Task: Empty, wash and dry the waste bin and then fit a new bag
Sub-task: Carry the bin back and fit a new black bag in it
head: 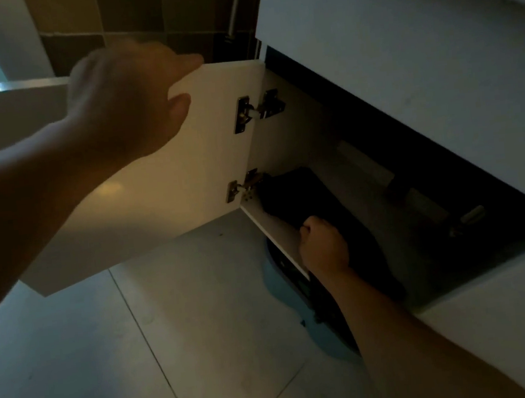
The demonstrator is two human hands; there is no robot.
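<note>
My left hand (124,106) rests over the top edge of an open white cabinet door (214,177), fingers behind the edge and thumb in front; it is blurred. My right hand (323,247) reaches into the dark cabinet and is closed in a fist on a black bag-like sheet (299,192) lying on the cabinet floor. Below the cabinet, on the tiles, a light blue round bin (277,282) with a dark inside shows partly. The cabinet's bottom board and my right forearm hide the rest of the bin.
The door hangs on two metal hinges (243,114). A white vanity front (401,57) overhangs the cabinet on the right. Brown wall tiles (141,14) are behind, and pale floor tiles (140,339) spread to the lower left. The cabinet's inside is very dim.
</note>
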